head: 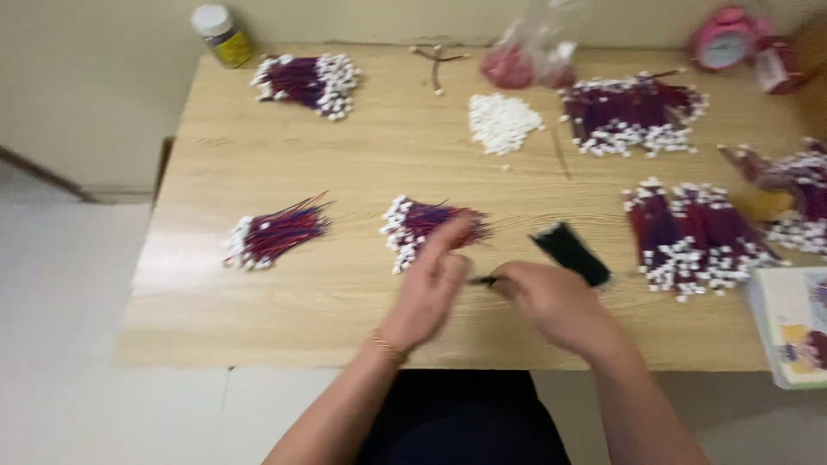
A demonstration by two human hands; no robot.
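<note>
A pale wooden surface [345, 301] against a cream wall fills the frame; at lower centre the left hand [431, 288] and right hand [551, 301] pinch a thin black tie [484, 280], grip closed, beside a wire bundle [431, 226].

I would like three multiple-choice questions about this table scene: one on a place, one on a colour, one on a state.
1. Where is the loose pile of white connectors?
A. far middle of the table
B. near left corner
C. on the floor

2. What colour is the alarm clock?
A. green
B. pink
C. black

3. What does the right hand do?
A. lies flat, empty
B. pinches a thin black strip
C. lifts the clock

Answers: 1 A, it lies near the wall; 2 B, its case is pink; 3 B, the strip shows between both hands.
</note>
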